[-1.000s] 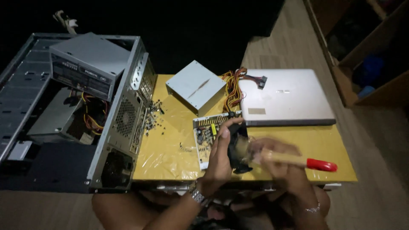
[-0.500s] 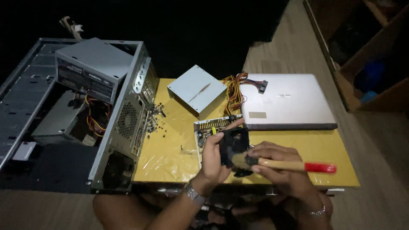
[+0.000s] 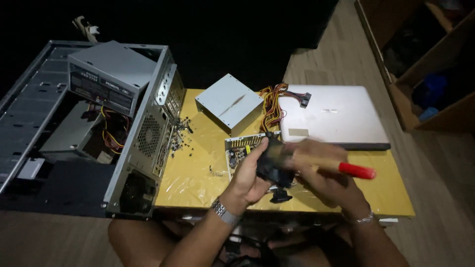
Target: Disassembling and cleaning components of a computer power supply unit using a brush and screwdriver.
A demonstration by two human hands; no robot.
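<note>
The left hand (image 3: 250, 180) grips a small black square cooling fan (image 3: 272, 165); the right hand (image 3: 326, 180) clasps a wooden brush with a red handle tip (image 3: 354, 170). At far left, an open grey metal computer case (image 3: 143, 143) holds a boxy grey power supply (image 3: 111, 76) and coloured wires (image 3: 111, 131).

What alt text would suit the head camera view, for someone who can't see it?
A left hand holds a black fan over a yellow table while the right hand works a brush against it; an open computer case, power supply and laptop lie around.

Wooden floor (image 3: 336, 59), wooden shelving (image 3: 420, 74) right (background dark).
</note>
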